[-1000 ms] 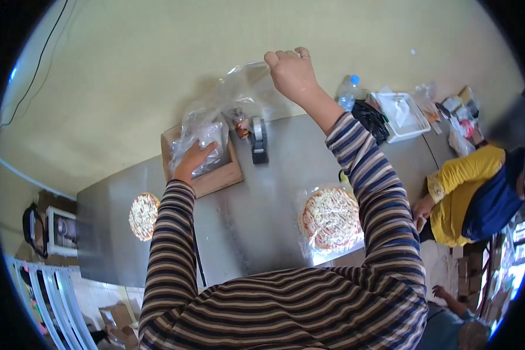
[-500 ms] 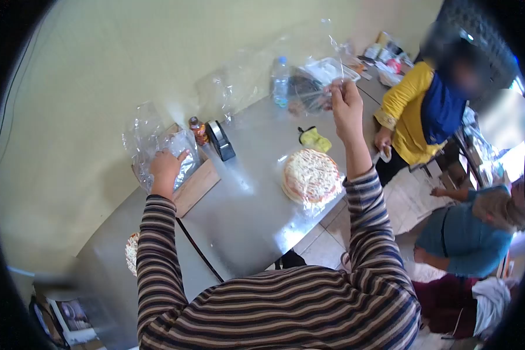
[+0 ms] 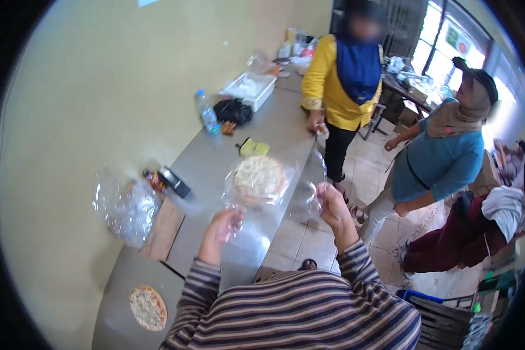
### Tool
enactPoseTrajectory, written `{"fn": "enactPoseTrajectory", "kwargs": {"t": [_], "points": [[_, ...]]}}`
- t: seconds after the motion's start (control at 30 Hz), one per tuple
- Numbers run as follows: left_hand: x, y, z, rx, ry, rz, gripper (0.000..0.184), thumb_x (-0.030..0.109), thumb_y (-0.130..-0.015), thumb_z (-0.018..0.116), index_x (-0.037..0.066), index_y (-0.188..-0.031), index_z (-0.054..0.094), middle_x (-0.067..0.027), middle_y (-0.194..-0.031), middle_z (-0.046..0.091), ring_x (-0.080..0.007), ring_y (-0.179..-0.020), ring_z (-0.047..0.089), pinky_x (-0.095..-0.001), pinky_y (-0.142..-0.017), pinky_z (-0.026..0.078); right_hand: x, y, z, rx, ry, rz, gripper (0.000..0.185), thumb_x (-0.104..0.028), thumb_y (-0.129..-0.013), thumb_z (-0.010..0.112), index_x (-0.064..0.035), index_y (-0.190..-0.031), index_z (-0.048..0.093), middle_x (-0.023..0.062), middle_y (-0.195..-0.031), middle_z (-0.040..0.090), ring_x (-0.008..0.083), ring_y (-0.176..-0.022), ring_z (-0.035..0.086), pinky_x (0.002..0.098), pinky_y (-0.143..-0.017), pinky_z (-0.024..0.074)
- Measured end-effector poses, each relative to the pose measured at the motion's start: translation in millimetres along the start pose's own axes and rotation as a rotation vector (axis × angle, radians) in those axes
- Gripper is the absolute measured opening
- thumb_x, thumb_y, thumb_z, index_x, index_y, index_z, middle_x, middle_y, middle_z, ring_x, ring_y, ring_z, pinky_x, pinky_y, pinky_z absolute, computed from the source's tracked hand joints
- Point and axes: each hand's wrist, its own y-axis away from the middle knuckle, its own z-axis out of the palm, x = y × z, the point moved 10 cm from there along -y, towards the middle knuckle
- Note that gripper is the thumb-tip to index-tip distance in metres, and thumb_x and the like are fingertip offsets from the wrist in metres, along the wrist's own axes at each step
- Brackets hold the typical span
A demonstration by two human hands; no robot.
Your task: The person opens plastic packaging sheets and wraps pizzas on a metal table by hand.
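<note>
Clear plastic film [image 3: 302,199] is pinched in my right hand [image 3: 333,207], out past the table's front edge. My left hand [image 3: 220,228] has its fingers closed at the near side of the wrapped pizza, on clear plastic. That pizza [image 3: 258,179], topped with white shreds, lies on the metal table [image 3: 216,201]. A second pizza [image 3: 148,307] sits uncovered at the lower left. Crumpled clear bags [image 3: 125,210] fill the wooden box [image 3: 162,229] by the wall.
Beside the box are a tape dispenser [image 3: 175,182] and a small bottle [image 3: 153,179]. Farther along are a yellow-green item [image 3: 254,147], a black bag [image 3: 233,111], a water bottle [image 3: 206,112] and a white basket [image 3: 262,90]. Several people stand to the right.
My left hand has left the bags in the box and moved right to the wrapped pizza. My right hand has come down with the plastic. The view has swung right.
</note>
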Motion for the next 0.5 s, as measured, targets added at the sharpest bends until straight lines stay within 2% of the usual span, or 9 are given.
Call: {"fn": "enactPoseTrajectory", "kwargs": {"t": [0.1,0.2,0.23,0.33,0.43,0.5], "points": [[-4.4,35.3,34.4,0.063,-0.043,0.083,0.034,0.011,-0.083,0.061,0.008,-0.112,0.045,-0.0038,-0.08,0.059,-0.0089,-0.061,0.054,-0.0213,-0.049,0.045,-20.5,17.5,-80.0,0.249,0.597,0.083,0.024,-0.009,-0.078,0.056,-0.0017,-0.101,0.053,0.0063,-0.082,0.058,0.0121,-0.071,0.055,0.0245,-0.064,0.0449],[4.9,53.2,61.2,0.095,-0.178,0.238,0.034,0.011,-0.082,0.062,0.01,-0.112,0.045,-0.0006,-0.075,0.056,-0.0058,-0.056,0.049,-0.0182,-0.044,0.041,-54.7,-12.5,-137.8,0.293,0.962,-0.207,0.041,-0.011,-0.077,0.057,0.0007,-0.115,0.046,0.0105,-0.084,0.06,0.0136,-0.073,0.057,0.0277,-0.064,0.0469],[2.4,57.2,71.2,0.088,-0.174,0.254,0.035,0.012,-0.082,0.062,0.01,-0.113,0.045,0.0001,-0.074,0.055,-0.0047,-0.055,0.048,-0.017,-0.043,0.039,-65.7,-31.7,-152.3,0.288,1.016,-0.279,0.052,-0.009,-0.079,0.054,-0.0003,-0.126,0.035,0.0116,-0.08,0.06,0.0164,-0.068,0.058,0.0295,-0.063,0.0477],[-2.1,58.3,130.9,-0.021,-0.189,0.258,0.036,0.013,-0.083,0.062,0.013,-0.113,0.044,0.002,-0.071,0.052,-0.002,-0.052,0.043,-0.0143,-0.041,0.033,-127.7,-35.6,-110.8,0.294,0.747,-0.318,0.055,-0.001,-0.082,0.049,-0.0047,-0.131,0.024,0.0061,-0.07,0.055,0.0114,-0.059,0.053,0.0248,-0.055,0.045],[-21.6,44.6,185.8,-0.037,-0.292,0.169,0.039,0.013,-0.083,0.062,0.012,-0.116,0.041,0.0022,-0.071,0.052,-0.0033,-0.049,0.041,-0.0156,-0.041,0.034,-164.3,-28.3,-77.4,0.269,0.729,-0.362,0.06,-0.002,-0.083,0.049,-0.0057,-0.134,0.018,0.0058,-0.069,0.054,0.011,-0.056,0.052,0.0233,-0.052,0.0438],[-39.4,14.3,214.4,-0.012,-0.305,0.295,0.04,0.012,-0.083,0.06,0.012,-0.117,0.039,0.0006,-0.074,0.053,-0.0047,-0.052,0.044,-0.0174,-0.043,0.036,-162.1,-28.1,-70.9,0.154,0.808,-0.39,0.043,-0.005,-0.084,0.049,-0.0046,-0.124,0.032,0.0041,-0.069,0.054,0.0089,-0.057,0.051,0.0224,-0.051,0.0427]]}}
